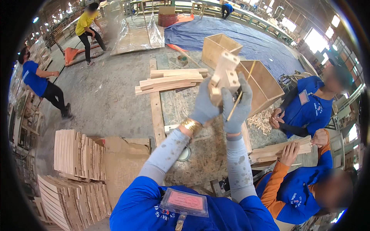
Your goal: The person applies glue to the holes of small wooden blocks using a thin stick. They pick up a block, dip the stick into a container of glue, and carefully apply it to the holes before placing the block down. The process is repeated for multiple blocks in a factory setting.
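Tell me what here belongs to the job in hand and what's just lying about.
Job in hand:
- drilled wooden pieces, held in left hand
- thin yellowish stick, in right hand

Probably just lying about:
- blue tarp
- red drum

Pale wooden blocks (pixel 227 65) with drilled round holes are gripped between the grey-gloved left hand (pixel 206 103) and grey-gloved right hand (pixel 237 106); a slim yellow rod (pixel 252 68) is laid across the right glove. Long pale wooden strips (pixel 171 82) are heaped beyond. Two open plywood boxes (pixel 213 53) are set alongside. Small wooden dowels (pixel 261 121) are piled at right. Pale wooden slats (pixel 71 198) are stacked at lower left.
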A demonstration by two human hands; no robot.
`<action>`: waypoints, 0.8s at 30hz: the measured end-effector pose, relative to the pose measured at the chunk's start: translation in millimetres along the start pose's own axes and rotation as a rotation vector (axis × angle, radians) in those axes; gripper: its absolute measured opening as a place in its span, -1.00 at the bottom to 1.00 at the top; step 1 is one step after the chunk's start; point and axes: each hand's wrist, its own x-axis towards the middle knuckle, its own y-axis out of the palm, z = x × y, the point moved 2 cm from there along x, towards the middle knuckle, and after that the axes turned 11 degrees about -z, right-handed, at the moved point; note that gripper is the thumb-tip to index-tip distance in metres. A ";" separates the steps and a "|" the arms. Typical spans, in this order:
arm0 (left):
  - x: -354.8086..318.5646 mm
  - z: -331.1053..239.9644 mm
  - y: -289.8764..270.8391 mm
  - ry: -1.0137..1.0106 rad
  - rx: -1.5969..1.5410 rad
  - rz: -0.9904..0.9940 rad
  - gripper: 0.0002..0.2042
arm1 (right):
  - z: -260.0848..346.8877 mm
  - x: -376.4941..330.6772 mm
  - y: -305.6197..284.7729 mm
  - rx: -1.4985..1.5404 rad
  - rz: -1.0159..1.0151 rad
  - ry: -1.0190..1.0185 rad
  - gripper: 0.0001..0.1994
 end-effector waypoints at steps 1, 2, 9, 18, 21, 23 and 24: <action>-12.7 9.5 4.8 -0.021 -0.001 0.047 -0.07 | -10.6 -4.9 -4.2 -0.041 0.009 0.016 -0.53; -23.8 27.3 5.3 -0.039 0.011 0.079 -0.06 | -17.7 -12.8 -8.0 -0.062 0.031 0.022 -0.55; -63.0 57.7 9.2 -0.363 -0.251 0.426 -0.11 | -30.6 -36.0 -49.6 -0.017 0.014 0.152 -0.65; -67.7 42.1 27.8 -0.425 -0.170 0.498 -0.32 | -26.5 -21.0 -89.4 0.209 -0.043 0.293 -0.68; -81.5 11.4 25.1 -0.567 -0.252 0.536 -0.41 | 3.2 -11.0 -108.1 0.361 -0.012 0.344 -0.70; -86.6 -6.7 18.0 -0.675 -0.265 0.614 -0.46 | 7.5 -9.2 -130.2 0.314 0.054 0.333 -0.71; -92.0 -11.6 12.4 -0.669 -0.348 0.564 -0.47 | 3.8 -7.6 -143.5 0.235 0.108 0.314 -0.70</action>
